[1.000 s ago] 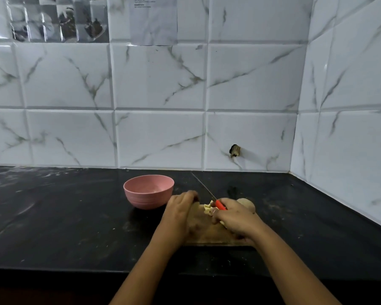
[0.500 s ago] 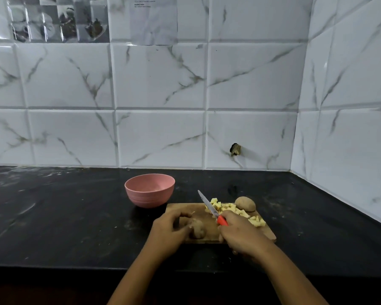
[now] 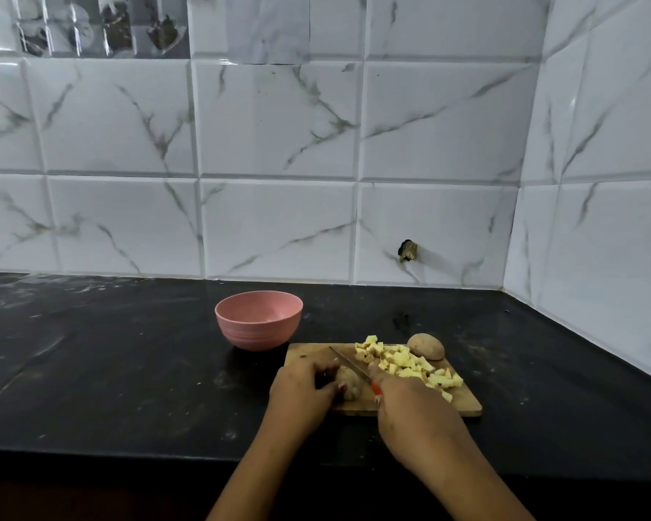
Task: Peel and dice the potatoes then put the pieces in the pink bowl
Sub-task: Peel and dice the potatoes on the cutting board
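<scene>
A wooden cutting board (image 3: pixel 309 354) lies on the black counter. My left hand (image 3: pixel 302 392) grips an unpeeled potato (image 3: pixel 348 381) at the board's near left. My right hand (image 3: pixel 410 408) holds a red-handled knife (image 3: pixel 350 364), its blade angled over that potato. A pile of diced yellow potato pieces (image 3: pixel 406 364) covers the board's right half. Another whole potato (image 3: pixel 426 346) sits at the far right corner of the board. The pink bowl (image 3: pixel 258 320) stands just left of the board; it looks empty.
The black counter (image 3: pixel 110 370) runs left and right, with its front edge close under my forearms. White marble-look tiled walls (image 3: pixel 279 163) rise behind and at the right, meeting in a corner. A small dark hole (image 3: pixel 407 250) marks the back wall.
My left hand came back from the board's far side with a potato and holds it at the near left. My right hand with the knife drew nearer, uncovering the diced pile.
</scene>
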